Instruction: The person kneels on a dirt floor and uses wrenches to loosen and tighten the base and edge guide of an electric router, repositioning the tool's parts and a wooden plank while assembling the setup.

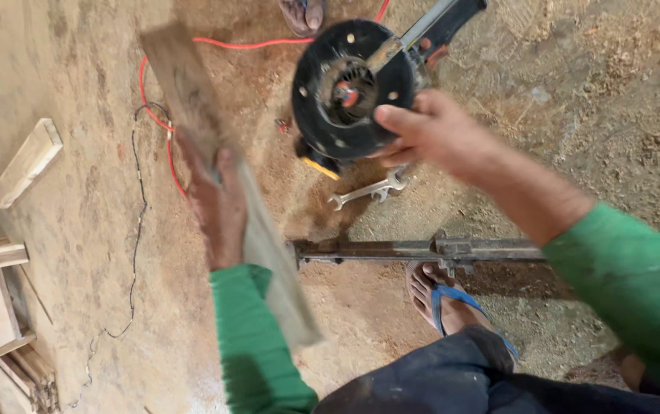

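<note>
Left hand (218, 203) grips plank (215, 153); right hand (422, 130) steadies router (353, 88).

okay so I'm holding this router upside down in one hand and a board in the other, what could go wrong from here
1. The right hand holds the black router by its base rim, close to the exposed bit; a slip could bring fingers onto it.
2. The red cord loops over the floor under the wooden board in the left hand; it could snag.
3. The sandalled foot sits beside the metal bar clamp and wrench, so tripping is possible.
</note>
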Action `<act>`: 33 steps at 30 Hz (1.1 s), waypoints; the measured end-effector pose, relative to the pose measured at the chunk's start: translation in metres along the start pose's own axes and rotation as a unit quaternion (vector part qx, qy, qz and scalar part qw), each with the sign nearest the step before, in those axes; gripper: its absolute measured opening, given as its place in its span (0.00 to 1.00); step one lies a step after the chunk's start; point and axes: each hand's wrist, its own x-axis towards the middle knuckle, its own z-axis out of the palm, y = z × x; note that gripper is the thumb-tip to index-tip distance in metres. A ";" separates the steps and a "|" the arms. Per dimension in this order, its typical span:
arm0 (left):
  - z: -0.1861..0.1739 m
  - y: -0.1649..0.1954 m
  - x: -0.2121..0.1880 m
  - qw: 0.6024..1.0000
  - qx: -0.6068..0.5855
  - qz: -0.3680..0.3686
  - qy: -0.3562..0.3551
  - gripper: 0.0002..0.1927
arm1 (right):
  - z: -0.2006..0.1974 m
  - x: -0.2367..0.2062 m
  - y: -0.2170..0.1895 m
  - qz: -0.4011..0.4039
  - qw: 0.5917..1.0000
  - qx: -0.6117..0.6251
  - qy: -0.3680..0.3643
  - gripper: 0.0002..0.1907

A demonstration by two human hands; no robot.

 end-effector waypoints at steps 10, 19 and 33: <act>0.080 -0.174 -0.043 0.982 0.069 -0.124 -0.127 0.31 | -0.051 -0.003 -0.035 -0.022 0.962 -0.270 0.038 0.28; 0.088 -0.097 -0.022 0.916 0.284 0.279 0.039 0.22 | -0.003 -0.048 0.012 -0.521 0.676 -0.448 0.264 0.03; 0.120 0.081 0.025 0.745 -0.609 0.000 -0.272 0.23 | -0.019 -0.044 0.101 -0.279 0.881 -0.326 0.199 0.10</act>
